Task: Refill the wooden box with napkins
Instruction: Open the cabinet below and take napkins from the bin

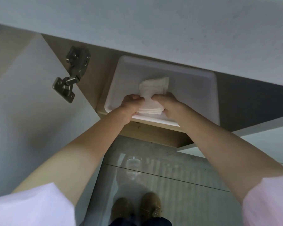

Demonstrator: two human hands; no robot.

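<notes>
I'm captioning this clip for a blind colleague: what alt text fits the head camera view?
Both hands, left hand and right hand, grip a stack of white napkins inside a white plastic bin on a cupboard shelf under a countertop. The cupboard door stands open at left, its metal hinge showing.

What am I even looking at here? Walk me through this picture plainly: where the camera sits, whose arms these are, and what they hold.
There is no machine here. The single picture comes from a camera worn on a person's head, looking down past their arms. The left hand and right hand together grip a stack of white napkins over a white plastic bin. The bin sits on a shelf inside a cabinet whose door hangs open on a metal hinge. Below are a glossy floor and the person's shoes. No wooden box is visible.
</notes>
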